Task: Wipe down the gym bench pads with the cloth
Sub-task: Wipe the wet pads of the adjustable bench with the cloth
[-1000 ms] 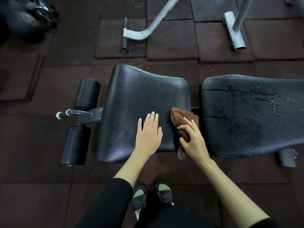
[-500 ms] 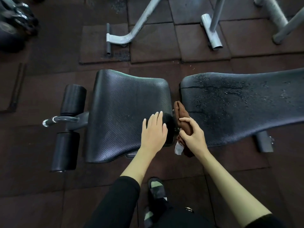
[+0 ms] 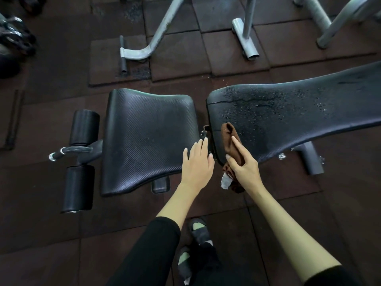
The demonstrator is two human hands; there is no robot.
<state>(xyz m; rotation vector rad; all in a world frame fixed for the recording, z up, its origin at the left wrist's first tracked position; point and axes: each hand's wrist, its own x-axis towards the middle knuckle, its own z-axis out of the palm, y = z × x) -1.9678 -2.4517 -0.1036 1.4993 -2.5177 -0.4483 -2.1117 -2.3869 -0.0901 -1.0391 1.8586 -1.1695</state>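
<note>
The brown cloth (image 3: 232,141) lay bunched on the near left corner of the long back pad (image 3: 288,116), its lower end with a white tag hanging off the pad's edge toward the floor. The right hand (image 3: 244,166) pressed it there with fingers laid long and nearly flat over the fabric, thumb tucked against its side, more a pinning hold than a closed grip. That pad was beaded with droplets and showed a crack running across its far left end. The left hand (image 3: 198,164) rested open, fingers together, on the right edge of the ribbed seat pad (image 3: 146,139), just beside the hinge bracket (image 3: 206,133) in the gap between the pads.

The risks looked modest. A bunched cloth would probably smear the droplets rather than lift them, leaving streaks. Its dangling end might snag on the bracket, or drag on the rubber floor tiles (image 3: 179,58) and carry grit back onto the pad. Dragging hard over the crack could catch the fabric and open the split further.
</note>
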